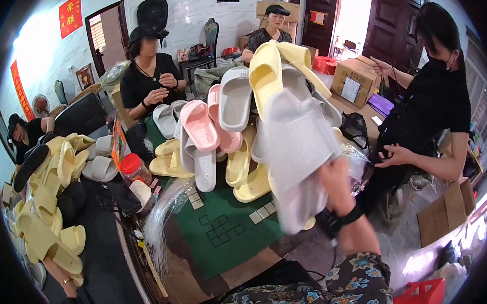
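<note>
My right hand (335,185), a dark band at its wrist, grips grey slippers (300,136), blurred by motion, above the right side of the table. At least two seem stacked together. Far to the left, my left hand (57,270) holds a yellow slipper (49,244) at the near end of a slipper pile; the slipper partly hides its fingers. Ahead of me, a heap of slippers stands on the green mat (226,258): pink slippers (200,126), grey slippers (234,98) and yellow slippers (264,75). My right hand's slippers cover part of this heap.
A red-lidded jar (134,168) and a bundle of clear plastic strands (161,226) lie left of the mat. People (152,74) sit or stand around the table. At the right are a cardboard box (354,81) and an open carton (447,214).
</note>
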### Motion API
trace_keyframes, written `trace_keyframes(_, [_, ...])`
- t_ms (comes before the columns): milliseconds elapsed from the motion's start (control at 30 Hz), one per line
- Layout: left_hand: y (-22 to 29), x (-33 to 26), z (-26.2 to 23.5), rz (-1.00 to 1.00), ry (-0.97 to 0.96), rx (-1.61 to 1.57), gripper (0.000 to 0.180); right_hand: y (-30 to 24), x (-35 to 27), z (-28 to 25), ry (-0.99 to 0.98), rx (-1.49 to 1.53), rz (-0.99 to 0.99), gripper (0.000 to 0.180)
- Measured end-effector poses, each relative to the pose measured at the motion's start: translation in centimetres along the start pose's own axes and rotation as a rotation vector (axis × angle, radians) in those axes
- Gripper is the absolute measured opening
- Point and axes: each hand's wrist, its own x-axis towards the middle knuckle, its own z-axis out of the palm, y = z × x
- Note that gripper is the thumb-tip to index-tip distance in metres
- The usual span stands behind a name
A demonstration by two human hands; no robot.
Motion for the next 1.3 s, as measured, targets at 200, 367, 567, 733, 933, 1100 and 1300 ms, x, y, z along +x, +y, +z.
trace_keyframes(200, [16.6,-9.4,4.5,-0.154,-0.039,-0.22,0.04,10.9,13.5,-8.2,0.116,-0.048,0.323,0.045])
trace_keyframes(367, [14.8,-12.6,-6.4,-0.293,-0.063,-0.403,0.041,20.7,17.6,-8.3,0.011,-0.077,0.559,0.05])
trace_keyframes(567, [21.6,-19.7,4.2,-0.61,-0.836,-0.508,0.043,26.6,15.3,-7.3,-0.207,-0.473,0.471,0.07])
trace_keyframes(733, [20.0,-24.0,11.8,-0.723,-0.879,-0.514,0.036,26.0,14.1,-10.3,-0.165,-0.434,0.344,0.053])
trace_keyframes(933, [15.6,-29.1,18.0,-0.879,-1.17,-0.158,0.045,18.2,10.0,-8.1,0.051,-0.027,-0.057,0.024])
trace_keyframes(1100, [10.7,-29.8,18.4,-0.545,-1.309,0.187,0.056,4.7,0.3,-2.7,-0.267,-0.023,0.074,0.016])
trace_keyframes(1300, [4.8,-32.7,16.4,0.076,-1.077,0.426,0.061,0.9,-10.5,6.1,-0.79,0.104,0.032,0.038])
